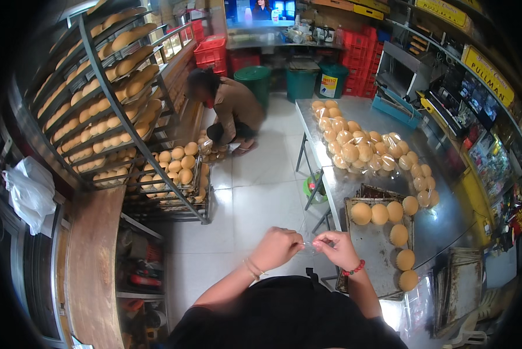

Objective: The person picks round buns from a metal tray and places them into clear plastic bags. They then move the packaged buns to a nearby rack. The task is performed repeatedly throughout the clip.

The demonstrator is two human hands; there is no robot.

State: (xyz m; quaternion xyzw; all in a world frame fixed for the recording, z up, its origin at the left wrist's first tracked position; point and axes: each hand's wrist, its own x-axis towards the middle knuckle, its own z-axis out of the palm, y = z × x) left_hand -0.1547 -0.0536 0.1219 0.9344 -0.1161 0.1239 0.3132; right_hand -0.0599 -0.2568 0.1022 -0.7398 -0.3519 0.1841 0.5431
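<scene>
My left hand (279,248) and my right hand (337,249) are close together in front of my body. Both pinch a small piece of clear plastic film (308,244) between thumb and fingertips. Right of my hands, a worn metal baking tray (370,253) lies on the table's near end, with several round buns (399,235) along its far and right sides. Beyond it, many buns in clear plastic bags (357,144) are piled on the metal table (448,183). A clear plastic sheet or bag (418,301) lies beside the tray's near right corner.
At left stands a tall rack (108,87) of bun trays above a wooden counter (95,261). Another person (237,104) crouches on the tiled floor near stacked trays of buns (173,168). Green bins (302,78) and red crates (211,50) stand at the back.
</scene>
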